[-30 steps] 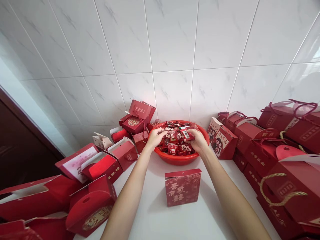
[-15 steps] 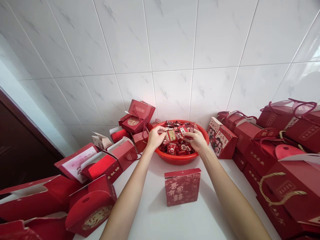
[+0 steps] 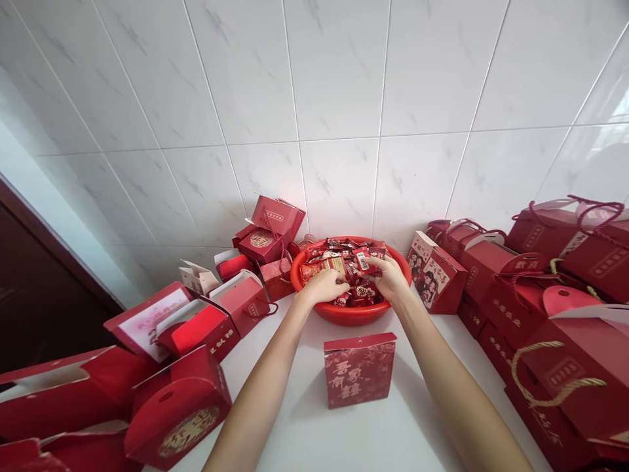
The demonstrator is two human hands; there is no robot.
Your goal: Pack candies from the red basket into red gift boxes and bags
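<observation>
A round red plastic basin [image 3: 351, 317] is heaped with small red wrapped candies [image 3: 363, 292], and both hands are over it. My right hand [image 3: 388, 276] is closed on a small red candy packet [image 3: 362, 260] with a white label, held at the pile's right side. Fingers curled downward, my left hand [image 3: 324, 286] touches the candies at the front left; what it pinches is hidden. Just behind it lies a gold-coloured wrapped piece [image 3: 335, 265]. Between my forearms a red gift box [image 3: 360, 372] with pale lettering stands upright on the white table [image 3: 314, 432].
Open red gift boxes [image 3: 196, 328] crowd the left side. On the right, red boxes with rope handles [image 3: 565, 367] are stacked, and a box with printed figures [image 3: 435, 272] stands beside the basin. A white tiled wall [image 3: 339, 164] rises behind.
My left hand has moved right and toward me, from the basin's left rim to the front of the candies. My right hand stays nearly in place, with its packet turned slightly.
</observation>
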